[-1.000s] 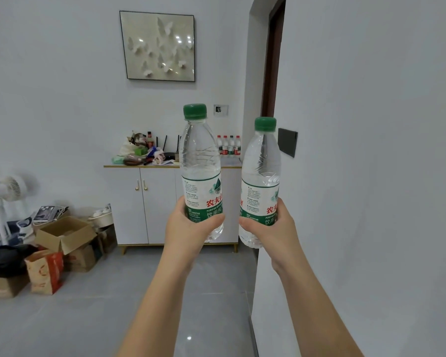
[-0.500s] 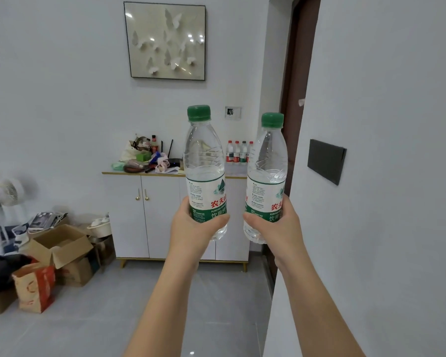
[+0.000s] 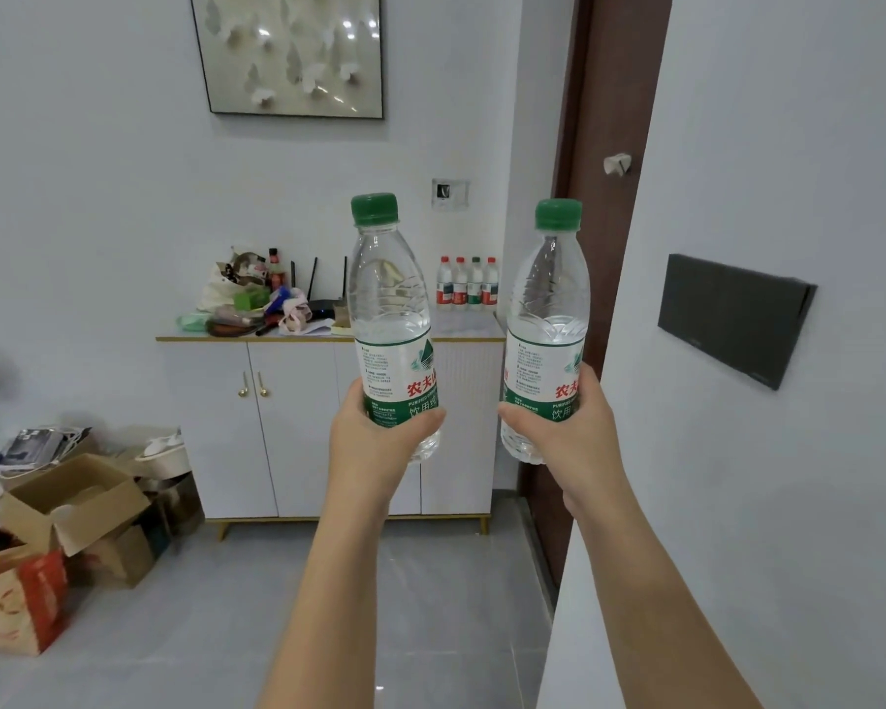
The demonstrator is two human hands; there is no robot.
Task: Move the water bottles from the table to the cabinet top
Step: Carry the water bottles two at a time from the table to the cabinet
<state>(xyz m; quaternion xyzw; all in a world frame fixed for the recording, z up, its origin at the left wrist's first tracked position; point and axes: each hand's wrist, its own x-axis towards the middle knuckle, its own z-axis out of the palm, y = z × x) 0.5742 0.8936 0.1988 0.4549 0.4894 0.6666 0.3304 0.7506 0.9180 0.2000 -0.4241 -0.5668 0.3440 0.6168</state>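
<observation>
The one view sits at head height and faces forward across the room, tilted a little down. The floor (image 3: 430, 606) fills the bottom, and the top edge cuts a framed picture (image 3: 292, 53). The cabinet (image 3: 298, 427) stands against the far wall, well away. Nearest the lens, both forearms reach up from the bottom edge; the left hand (image 3: 374, 442) grips the left bottle (image 3: 390, 309) and the right hand (image 3: 579, 437) grips the right bottle (image 3: 548, 299) at mid-frame. A side wall (image 3: 788, 504) runs close along the right.
</observation>
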